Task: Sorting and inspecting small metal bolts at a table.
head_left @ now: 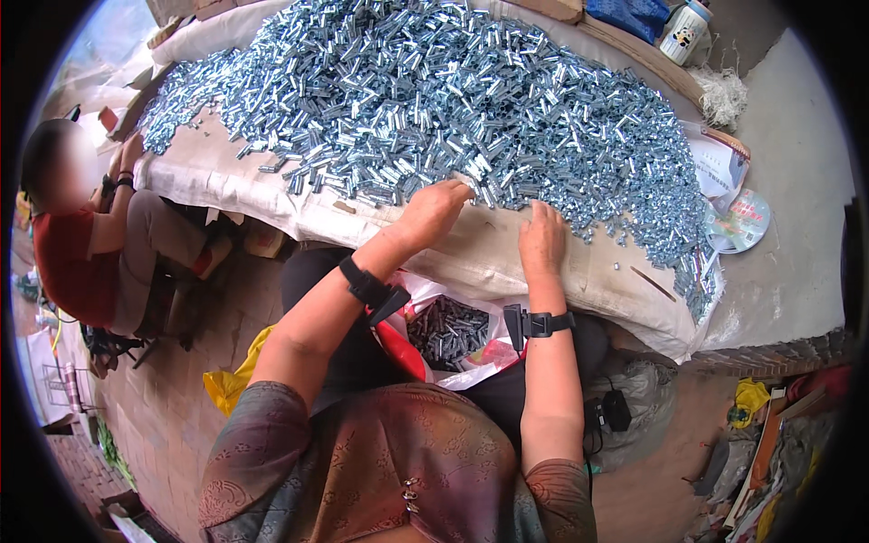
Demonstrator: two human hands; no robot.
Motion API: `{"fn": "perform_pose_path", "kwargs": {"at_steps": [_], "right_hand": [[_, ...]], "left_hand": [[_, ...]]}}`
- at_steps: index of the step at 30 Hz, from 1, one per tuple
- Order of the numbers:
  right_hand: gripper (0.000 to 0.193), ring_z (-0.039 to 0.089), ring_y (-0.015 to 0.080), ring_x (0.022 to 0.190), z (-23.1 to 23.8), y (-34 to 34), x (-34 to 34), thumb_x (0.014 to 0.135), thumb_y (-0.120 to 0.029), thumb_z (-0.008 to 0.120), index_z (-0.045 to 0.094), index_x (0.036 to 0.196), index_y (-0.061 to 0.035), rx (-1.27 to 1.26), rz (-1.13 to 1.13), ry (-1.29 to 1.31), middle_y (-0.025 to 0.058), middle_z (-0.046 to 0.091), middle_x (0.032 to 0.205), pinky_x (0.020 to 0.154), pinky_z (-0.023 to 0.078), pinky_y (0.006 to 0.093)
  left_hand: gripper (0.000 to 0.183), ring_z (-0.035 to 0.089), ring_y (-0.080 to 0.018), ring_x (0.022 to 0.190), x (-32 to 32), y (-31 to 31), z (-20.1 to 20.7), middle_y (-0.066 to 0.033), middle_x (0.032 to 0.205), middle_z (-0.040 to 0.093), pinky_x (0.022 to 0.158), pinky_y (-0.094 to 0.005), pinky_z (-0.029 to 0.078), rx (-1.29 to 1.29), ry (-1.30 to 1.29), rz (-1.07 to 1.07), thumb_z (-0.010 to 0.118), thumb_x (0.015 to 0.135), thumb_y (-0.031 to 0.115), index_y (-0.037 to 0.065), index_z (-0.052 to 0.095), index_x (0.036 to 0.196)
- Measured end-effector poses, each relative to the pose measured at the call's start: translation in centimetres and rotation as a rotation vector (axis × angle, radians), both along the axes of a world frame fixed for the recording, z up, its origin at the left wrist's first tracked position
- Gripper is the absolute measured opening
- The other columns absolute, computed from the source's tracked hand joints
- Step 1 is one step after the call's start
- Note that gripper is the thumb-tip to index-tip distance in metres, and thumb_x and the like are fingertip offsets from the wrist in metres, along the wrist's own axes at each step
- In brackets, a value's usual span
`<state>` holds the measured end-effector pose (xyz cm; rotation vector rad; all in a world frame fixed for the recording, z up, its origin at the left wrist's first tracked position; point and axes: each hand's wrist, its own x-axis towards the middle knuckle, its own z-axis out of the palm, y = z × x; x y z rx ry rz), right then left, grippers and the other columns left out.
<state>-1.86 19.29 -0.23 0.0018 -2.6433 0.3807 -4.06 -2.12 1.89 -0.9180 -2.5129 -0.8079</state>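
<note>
A wide heap of small shiny metal tubes (434, 100) covers most of a cloth-topped table (353, 226). At the heap's near edge my left hand (437, 211) is closed, fingertips drawn together against the tubes. A little to the right, my right hand (542, 237) has its fingers bent and pressed together at the edge of the smaller pieces. Whatever either hand pinches is hidden by the fingers. Between my legs, below both hands, an open red and white bag (496, 355) holds darker metal tubes (448, 331).
Another person (77, 244) in a red top sits at the table's left end, hands at the heap. A round fan-shaped card (738, 222) and a white bottle (686, 32) lie on the right side. A yellow bag (237, 373) is on the floor at left.
</note>
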Motion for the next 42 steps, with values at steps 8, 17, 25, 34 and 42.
{"fn": "perform_pose_path", "kwargs": {"at_steps": [8, 17, 25, 34, 42], "right_hand": [[0.014, 0.053, 0.0263, 0.09, 0.1, -1.3, -0.1, 0.074, -0.008, 0.06, 0.06, 0.087, -0.0068, -0.023, 0.134, 0.072, 0.008, 0.057, 0.093, 0.079, 0.044, 0.0362], [0.015, 0.053, 0.0274, 0.086, -0.1, -1.7, 0.0, 0.071, -0.006, 0.06, 0.056, 0.084, -0.0072, -0.04, 0.327, 0.134, 0.0081, 0.056, 0.085, 0.075, 0.045, 0.0377], [0.012, 0.053, 0.0271, 0.083, -0.6, -2.6, 0.3, 0.071, -0.006, 0.059, 0.054, 0.082, -0.0071, -0.008, 0.361, 0.165, 0.0087, 0.055, 0.084, 0.073, 0.046, 0.0373], [0.022, 0.061, 0.0199, 0.07, 0.2, -3.6, 3.3, 0.073, 0.0, 0.06, 0.059, 0.094, -0.0051, -0.612, 0.339, -0.038, 0.0085, 0.061, 0.086, 0.065, 0.049, 0.03], [0.015, 0.049, 0.0028, 0.064, 0.6, -5.7, 5.5, 0.078, -0.002, 0.063, 0.059, 0.092, -0.001, -1.306, 0.393, -0.21, -0.0035, 0.057, 0.075, 0.057, 0.041, 0.0195]], "left_hand": [[0.011, 0.054, -0.0257, 0.085, -2.4, 1.4, -0.5, -0.0072, 0.084, 0.051, 0.066, -0.0346, 0.048, -0.281, 0.113, -0.035, 0.055, 0.07, 0.011, 0.007, 0.056, 0.08], [0.007, 0.053, -0.0249, 0.083, -0.2, 0.1, -0.6, -0.0064, 0.082, 0.05, 0.067, -0.0341, 0.047, -0.304, 0.141, -0.112, 0.055, 0.069, 0.011, 0.006, 0.055, 0.074], [0.007, 0.056, -0.0278, 0.081, 1.6, -1.0, -1.3, -0.0082, 0.081, 0.056, 0.07, -0.0361, 0.046, -0.062, 0.007, 0.001, 0.057, 0.075, 0.01, 0.007, 0.058, 0.082], [0.016, 0.057, -0.0133, 0.08, 3.9, -1.9, 0.3, -0.0055, 0.086, 0.06, 0.068, -0.0267, 0.045, 0.373, -0.466, -0.106, 0.061, 0.078, 0.003, 0.004, 0.058, 0.094], [0.013, 0.051, -0.0092, 0.075, 4.6, -2.0, -0.3, -0.0012, 0.08, 0.057, 0.067, -0.0242, 0.042, 0.506, -0.637, -0.129, 0.062, 0.079, 0.006, 0.003, 0.06, 0.092]]}}
